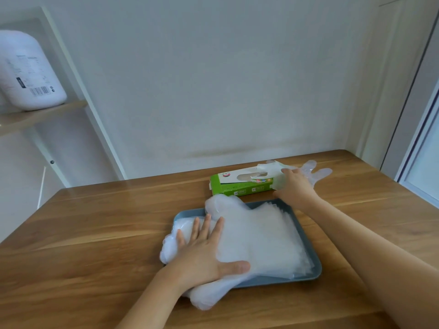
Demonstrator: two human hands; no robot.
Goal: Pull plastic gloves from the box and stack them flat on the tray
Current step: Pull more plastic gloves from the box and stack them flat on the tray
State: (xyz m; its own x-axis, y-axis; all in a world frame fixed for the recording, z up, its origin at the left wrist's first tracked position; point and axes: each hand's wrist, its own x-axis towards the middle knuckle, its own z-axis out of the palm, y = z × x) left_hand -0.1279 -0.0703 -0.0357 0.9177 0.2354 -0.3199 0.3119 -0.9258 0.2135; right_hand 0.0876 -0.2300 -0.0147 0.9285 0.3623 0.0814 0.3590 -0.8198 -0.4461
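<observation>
The person is mid-pull on one more glove. The right hand (295,184) is at the right end of the green cardboard glove box (237,186), which lies on the wooden counter (95,233) just behind the grey-blue rectangular tray (311,271). A thin clear plastic glove (313,172) fans out past that hand, away from the box. The fingers seem to be curled onto it, though the back of the hand hides the actual grip. The left hand (204,252) lies flat, fingers spread, pressing on the stack of clear plastic gloves (261,233) that fills the tray and spills over its near left edge. The pile is thick, so I'd judge the job well along. Next, the glove must come free of the box's slot, travel over to the tray, and be laid smooth on top, with the left hand lifting to make room.
</observation>
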